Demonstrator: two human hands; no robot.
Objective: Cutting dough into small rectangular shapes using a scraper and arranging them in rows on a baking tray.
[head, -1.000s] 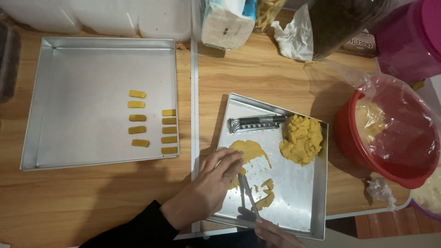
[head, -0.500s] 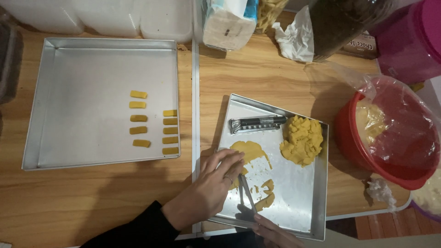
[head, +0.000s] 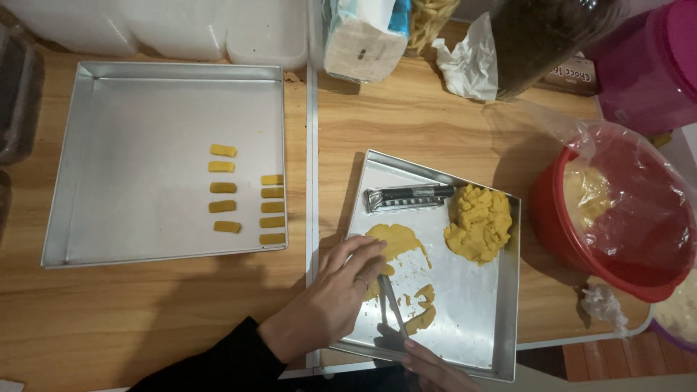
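Grip: left hand [head: 330, 294] laid flat, fingers spread on the flattened dough [head: 396, 243], pinning it rather than clasping; right hand [head: 428, 363] only partly in view at the bottom edge, seemingly pinched on the end of a thin metal blade [head: 390, 308], though hard to tell for sure.
Place: flattened dough in the near left part of the small tray [head: 508, 290], on the wooden table [head: 406, 116].
Step done well: best kept steady with light pressure, blade drawn straight, fingertips clear of the edge, strips kept even.
Look of dough: yellow, soft, thin and ragged at the rim; loose offcuts [head: 421, 308] beside the blade; crumbly dough lump [head: 479, 221] at the far right, metal tool [head: 406, 196] just beside it.
Elsewhere: cut pieces [head: 247, 197] in two short columns on the large tray [head: 72, 181].
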